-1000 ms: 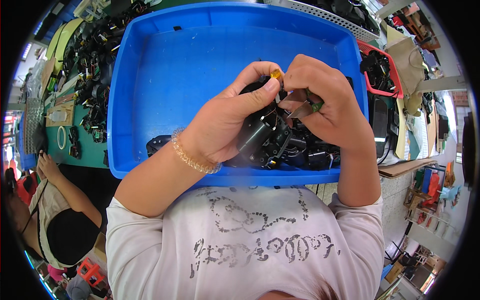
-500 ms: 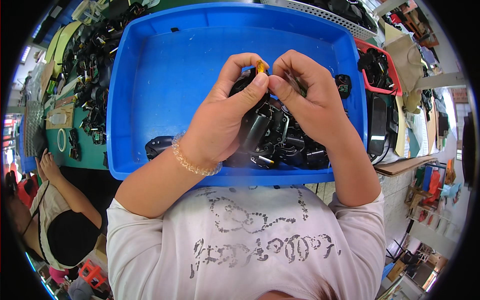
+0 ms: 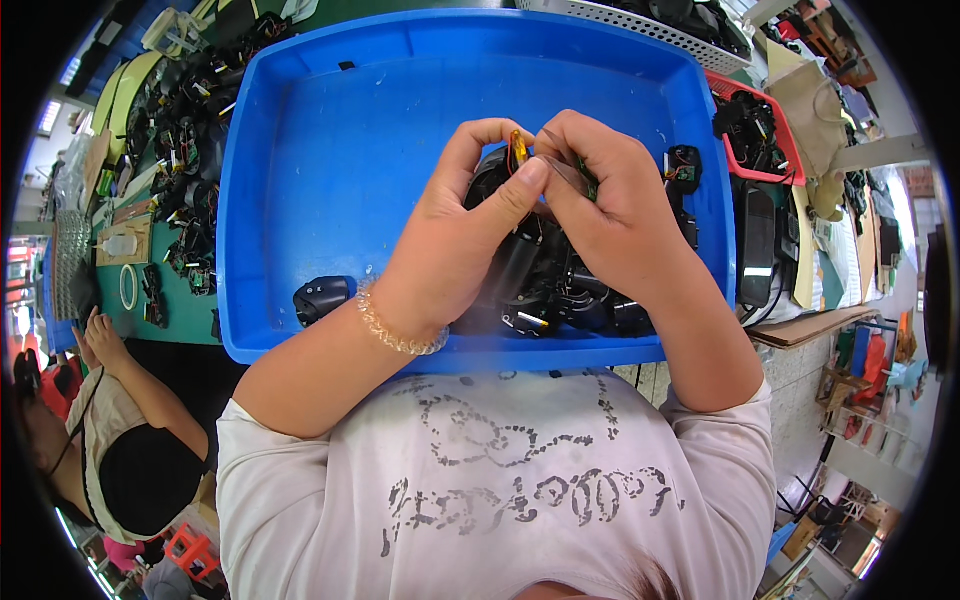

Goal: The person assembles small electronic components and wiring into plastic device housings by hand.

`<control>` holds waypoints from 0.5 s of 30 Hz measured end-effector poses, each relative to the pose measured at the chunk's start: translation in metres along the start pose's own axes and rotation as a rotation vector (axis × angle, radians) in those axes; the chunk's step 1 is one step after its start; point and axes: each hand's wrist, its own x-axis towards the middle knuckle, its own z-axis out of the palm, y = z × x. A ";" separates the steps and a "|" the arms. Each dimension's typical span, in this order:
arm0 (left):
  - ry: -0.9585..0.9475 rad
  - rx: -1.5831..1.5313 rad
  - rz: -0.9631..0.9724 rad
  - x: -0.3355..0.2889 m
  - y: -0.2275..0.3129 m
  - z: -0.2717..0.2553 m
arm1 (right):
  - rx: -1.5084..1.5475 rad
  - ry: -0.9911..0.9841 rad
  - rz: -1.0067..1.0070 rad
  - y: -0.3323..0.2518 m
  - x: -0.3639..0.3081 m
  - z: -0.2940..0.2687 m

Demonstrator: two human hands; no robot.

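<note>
Right now I have the small yellow piece above the blue tray, a little right of its middle, pinched between the thumb and forefinger of the left hand. Its long axis points roughly toward the tray's far edge, and red wire runs alongside. The left hand is nearer, already on it; from the right hand, it lies just leftward, beyond fingertips almost meeting the left thumb. The right grip is narrow, closed on a thin greyish strip whose kind I can't tell. Below, black parts crowd the tray's near edge, right of centre, while a black casing sits apart by its near left corner.
</note>
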 end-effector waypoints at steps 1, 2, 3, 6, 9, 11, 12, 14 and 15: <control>-0.002 0.001 0.000 0.001 0.000 -0.001 | -0.034 0.003 -0.034 0.001 0.000 0.000; -0.013 0.021 -0.013 0.002 0.000 -0.003 | -0.033 0.003 -0.033 0.001 0.000 0.000; -0.025 0.042 -0.026 0.002 -0.001 -0.004 | 0.007 -0.016 0.007 0.000 0.000 -0.001; -0.039 -0.053 -0.041 0.003 -0.001 -0.005 | 0.061 -0.018 0.040 0.000 0.000 0.001; -0.013 -0.078 -0.019 0.005 -0.001 -0.004 | 0.081 -0.014 0.030 0.003 0.002 0.001; -0.015 -0.085 -0.019 0.007 -0.002 -0.004 | 0.088 -0.019 0.025 0.006 0.003 0.001; -0.015 -0.093 -0.018 0.008 -0.002 -0.004 | 0.201 -0.041 0.088 0.008 0.002 0.001; -0.066 -0.111 -0.032 0.008 -0.002 -0.006 | 0.317 -0.060 0.140 0.009 0.003 0.000; -0.112 -0.135 -0.049 0.007 -0.001 -0.007 | 0.460 -0.088 0.193 0.009 0.003 -0.001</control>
